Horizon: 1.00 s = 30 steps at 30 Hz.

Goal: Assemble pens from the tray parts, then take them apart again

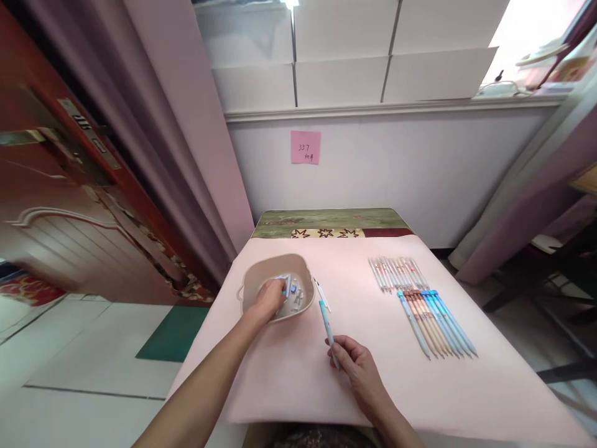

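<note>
My left hand (271, 297) reaches down into a beige plastic basin (254, 274), its fingers curled closed at some light blue pieces (287, 286). What exactly they pinch is hidden. Small grey and clear pen parts (297, 300) lie on the basin floor beside the fingertips. In front of me on the right, my right hand (349, 358) grips a light blue pen barrel (327, 326) near its lower end, tilted with its top pointing away. A thin white pen refill (322, 295) lies between the basin and that barrel.
Two rows of pens lie at the table's right: pale pens (397, 274) behind, blue and brown pens (436, 323) in front. A pink cloth (280, 379) covers the table (326, 218). A pink note (305, 147) is on the wall; a red door (93, 205) stands left.
</note>
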{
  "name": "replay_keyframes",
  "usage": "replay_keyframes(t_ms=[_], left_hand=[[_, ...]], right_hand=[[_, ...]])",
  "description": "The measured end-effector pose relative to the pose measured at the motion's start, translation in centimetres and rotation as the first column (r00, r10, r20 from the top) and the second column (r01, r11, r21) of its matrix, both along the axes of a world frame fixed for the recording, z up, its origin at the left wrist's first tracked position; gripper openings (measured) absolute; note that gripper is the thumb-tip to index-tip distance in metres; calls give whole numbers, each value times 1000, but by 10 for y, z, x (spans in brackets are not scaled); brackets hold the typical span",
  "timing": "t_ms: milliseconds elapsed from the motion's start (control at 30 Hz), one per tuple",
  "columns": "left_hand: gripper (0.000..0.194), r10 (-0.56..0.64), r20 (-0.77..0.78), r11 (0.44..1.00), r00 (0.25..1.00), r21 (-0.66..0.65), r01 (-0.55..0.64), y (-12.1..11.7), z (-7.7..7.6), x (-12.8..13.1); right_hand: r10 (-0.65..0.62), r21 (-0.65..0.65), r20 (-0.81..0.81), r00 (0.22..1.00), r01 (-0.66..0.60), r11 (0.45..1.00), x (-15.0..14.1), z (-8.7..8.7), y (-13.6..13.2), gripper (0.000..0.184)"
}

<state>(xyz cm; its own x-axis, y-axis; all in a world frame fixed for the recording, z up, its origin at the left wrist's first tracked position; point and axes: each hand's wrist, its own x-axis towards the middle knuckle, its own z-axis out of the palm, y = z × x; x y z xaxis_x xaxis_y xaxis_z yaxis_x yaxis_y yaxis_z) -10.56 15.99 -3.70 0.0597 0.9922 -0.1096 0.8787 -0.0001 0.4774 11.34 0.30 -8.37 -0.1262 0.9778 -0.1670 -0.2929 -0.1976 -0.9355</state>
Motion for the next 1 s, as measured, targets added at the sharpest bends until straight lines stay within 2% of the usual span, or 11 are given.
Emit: replay_keyframes(t_ms=[133, 267, 433, 467, 500, 533, 567, 600, 667, 767, 1000], left_hand=[[24, 9, 34, 1000, 999, 9, -9, 2, 1, -4], [24, 63, 139, 997, 988, 27, -68, 1, 12, -5], [22, 102, 400, 993, 911, 20, -120, -32, 36, 7], [28, 93, 495, 994, 864, 3, -109, -44, 40, 13], [34, 110, 727, 994, 678, -64, -93, -57, 43, 18], [36, 158, 875, 987, 458, -131, -89, -69, 46, 24], [37, 215, 936, 976, 278, -201, -78, -80, 48, 29], [37, 266, 952, 963, 150, -257, -77, -89, 49, 34], [37, 337, 942, 939, 2, -336, -79, -101, 51, 40], [38, 361, 931, 928, -48, -364, -84, -106, 52, 42], [39, 323, 947, 943, -2, -322, -83, -108, 51, 40]], right_hand=[[-5, 34, 19, 1000, 4, 999, -1, 1, 2, 36], [-12, 53, 45, 999, 10, 999, -1, 0, 0, 36], [-38, 48, 138, 990, 32, 998, -1, 10, -11, 37], [-43, 70, 176, 984, 31, 997, -1, 15, -14, 36], [-49, 102, 215, 975, 28, 994, -2, 20, -17, 35], [-57, 139, 254, 966, 22, 990, -2, 26, -20, 33], [-68, 175, 289, 955, 18, 984, -3, 32, -23, 31], [-80, 203, 321, 944, 14, 979, -4, 38, -25, 30], [-94, 226, 368, 925, 9, 974, -6, 46, -27, 29], [-97, 218, 400, 912, 8, 976, -7, 51, -29, 31], [-97, 212, 414, 905, 8, 977, -8, 54, -31, 31]])
